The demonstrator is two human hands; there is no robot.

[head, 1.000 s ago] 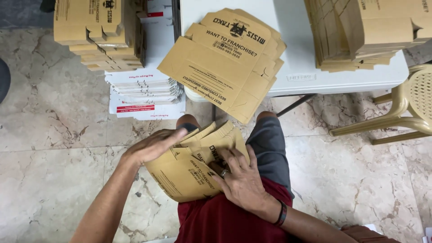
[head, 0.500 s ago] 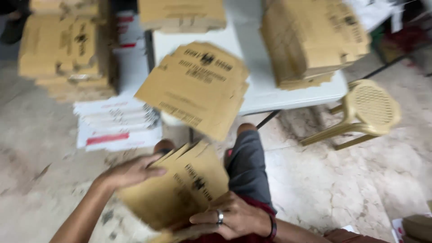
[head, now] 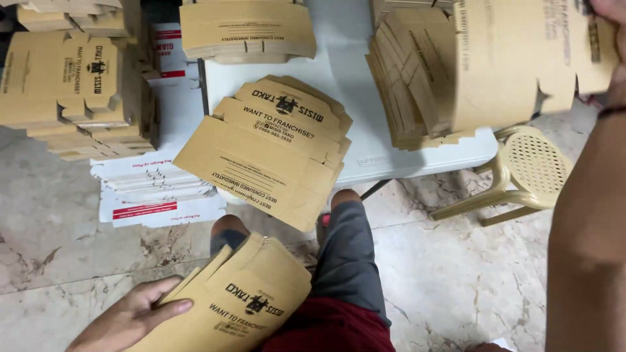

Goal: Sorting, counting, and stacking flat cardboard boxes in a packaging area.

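Head view: left hand (head: pixel 134 316) grips a stack of flat boxes (head: pixel 238 303) on the lap, thumb on top. Right hand (head: pixel 610 19) at top right corner pinches one flat box (head: pixel 515 62) raised above the counter (head: pixel 365 72). Fanned boxes (head: pixel 274 146) overhang the counter edge.

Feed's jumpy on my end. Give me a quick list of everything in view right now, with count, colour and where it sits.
Lap stack of flat cartons: one small stack, brown, on the lap, held at its left edge.
Fanned cartons: one spread pile, brown, overhanging the table's front edge.
Raised carton: one, brown, lifted at top right.
Table stacks: two in view, brown, far centre and right of the table.
Floor stacks: a tall pile, brown, at left.
White flat boxes: one pile, white with red, on the floor at left.
Table: one, white.
Chair: one, beige plastic, at right.
Left hand: fingers on the lap stack.
Right hand: gripping the raised carton.
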